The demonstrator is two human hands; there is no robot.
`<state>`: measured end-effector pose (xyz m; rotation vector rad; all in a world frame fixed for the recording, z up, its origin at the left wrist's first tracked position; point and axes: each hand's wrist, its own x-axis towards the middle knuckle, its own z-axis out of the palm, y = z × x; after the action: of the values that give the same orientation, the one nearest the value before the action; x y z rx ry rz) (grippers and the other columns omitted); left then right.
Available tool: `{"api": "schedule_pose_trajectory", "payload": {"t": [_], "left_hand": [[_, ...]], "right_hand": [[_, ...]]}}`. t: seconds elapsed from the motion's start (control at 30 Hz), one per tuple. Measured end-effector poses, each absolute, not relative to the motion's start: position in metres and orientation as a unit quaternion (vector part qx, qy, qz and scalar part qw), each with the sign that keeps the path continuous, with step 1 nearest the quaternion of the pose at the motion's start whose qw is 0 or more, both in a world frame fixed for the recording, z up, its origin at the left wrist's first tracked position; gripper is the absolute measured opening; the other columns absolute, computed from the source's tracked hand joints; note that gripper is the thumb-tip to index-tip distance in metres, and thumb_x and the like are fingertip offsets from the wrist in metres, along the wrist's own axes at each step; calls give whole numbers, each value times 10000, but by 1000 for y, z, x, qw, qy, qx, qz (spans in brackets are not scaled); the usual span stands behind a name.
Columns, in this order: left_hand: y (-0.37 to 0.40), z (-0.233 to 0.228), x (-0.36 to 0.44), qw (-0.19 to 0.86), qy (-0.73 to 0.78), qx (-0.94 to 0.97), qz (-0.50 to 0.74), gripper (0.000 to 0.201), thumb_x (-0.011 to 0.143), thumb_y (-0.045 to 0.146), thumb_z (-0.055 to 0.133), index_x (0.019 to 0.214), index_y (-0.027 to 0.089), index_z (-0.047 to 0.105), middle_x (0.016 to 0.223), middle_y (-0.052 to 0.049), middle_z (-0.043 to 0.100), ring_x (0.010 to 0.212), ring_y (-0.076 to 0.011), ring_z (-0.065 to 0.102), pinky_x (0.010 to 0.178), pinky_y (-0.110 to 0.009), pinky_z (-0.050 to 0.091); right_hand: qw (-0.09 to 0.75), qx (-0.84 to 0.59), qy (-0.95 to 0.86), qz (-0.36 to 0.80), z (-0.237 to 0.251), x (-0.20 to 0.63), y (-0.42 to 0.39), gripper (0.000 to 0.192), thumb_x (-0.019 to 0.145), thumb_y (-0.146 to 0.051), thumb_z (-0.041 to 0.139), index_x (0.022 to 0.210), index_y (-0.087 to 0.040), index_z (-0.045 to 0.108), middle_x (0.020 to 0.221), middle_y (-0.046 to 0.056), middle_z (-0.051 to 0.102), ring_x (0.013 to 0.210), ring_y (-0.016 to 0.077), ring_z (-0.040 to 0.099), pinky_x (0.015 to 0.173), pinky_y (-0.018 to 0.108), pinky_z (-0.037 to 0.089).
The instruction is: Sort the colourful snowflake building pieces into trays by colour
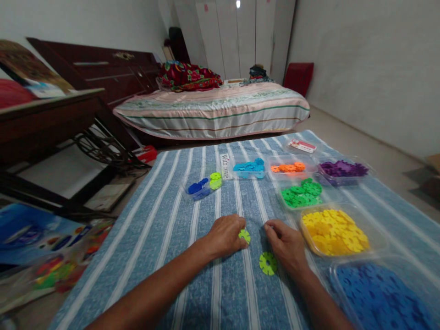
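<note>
A clear plastic tray of yellow discs (335, 231) sits beside one of green discs (301, 192); farther back, a striped mattress (213, 112) and a dark wooden side desk (48, 123)

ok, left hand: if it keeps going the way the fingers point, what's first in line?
The left hand points right, fingertips on a small lime-green disc. That disc comes first; past it, the right hand probably follows, though depth is hard to judge.
</note>
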<state>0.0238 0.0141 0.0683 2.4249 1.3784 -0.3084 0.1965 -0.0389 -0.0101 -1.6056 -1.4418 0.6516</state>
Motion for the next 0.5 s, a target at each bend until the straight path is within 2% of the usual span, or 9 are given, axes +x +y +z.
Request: {"api": "schedule_pose_trajectory", "payload": {"t": [0.17, 0.3, 0.4, 0.5], "left_hand": [[21, 73, 18, 284, 509, 812, -28, 74, 698, 242, 623, 691, 169, 632, 656, 13, 597, 637, -140, 561, 593, -241, 380], [43, 91, 3, 362, 518, 766, 119, 137, 713, 278, 601, 660, 152, 608, 558, 42, 529, 528, -83, 478, 537, -205, 363], [73, 106, -13, 335, 568, 714, 235, 165, 701, 319, 603, 698, 154, 608, 545, 44, 531, 482, -74, 463, 499, -198, 374], [106, 111, -29, 259, 621, 666, 323, 168, 674, 317, 599, 717, 155, 613, 548, 33, 551, 469, -90, 489, 469, -204, 388]], "right_hand": [[432, -642, -579, 255, -10, 196, -39, 302, 861, -412, 477, 806, -202, 687, 615, -14, 623, 565, 131, 575, 565, 230, 381], [434, -642, -579, 253, -12, 195, -39, 296, 863, -403, 479, 805, -203, 690, 620, -11, 623, 560, 129, 567, 551, 228, 385], [439, -642, -576, 252, -14, 195, -39, 297, 865, -408, 482, 814, -206, 693, 619, -14, 620, 547, 125, 554, 549, 230, 388], [439, -645, -572, 252, -14, 195, -39, 290, 862, -410, 489, 812, -209, 692, 611, -17, 614, 545, 125, 553, 554, 233, 387]]}}
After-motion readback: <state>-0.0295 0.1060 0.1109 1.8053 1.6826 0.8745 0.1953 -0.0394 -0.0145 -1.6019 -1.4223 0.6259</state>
